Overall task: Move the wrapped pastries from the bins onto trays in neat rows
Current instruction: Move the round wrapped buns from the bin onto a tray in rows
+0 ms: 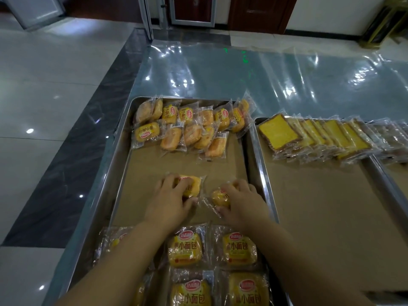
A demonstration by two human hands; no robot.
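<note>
Left hand [171, 196]: fingers curled over the top, thumb on the near side. It grips the left-hand bun [193, 188], a small yellow bread roll in a clear plastic wrapper with a red label. The fingers cover most of the label.

Right hand [240, 202]: same grip on the right-hand bun [220, 198], a similar yellow roll in clear wrap. Only its left end shows; the rest is under the palm. The two buns lie just beside each other. Cannot tell whether the wrapper ends touch.

Both buns rest on the brown paper liner of a shallow rectangular steel tray [176, 161].
- Beyond the hands: far wrapped buns [183, 127], overlapping and some tilted, at the tray's far end.
- Nearer than the hands: near wrapped buns [185, 250], labels up, partly hidden by the left forearm and cut off by the lower frame edge.

Right of the right hand: second steel tray [320, 206], holding a leaning row of wrapped yellow cake slices [309, 138]. Further right, a third tray [400, 178] is cut off at the frame edge, its contents blurred.

Desk [242, 80] lies beyond the hands under glossy clear film.
</note>
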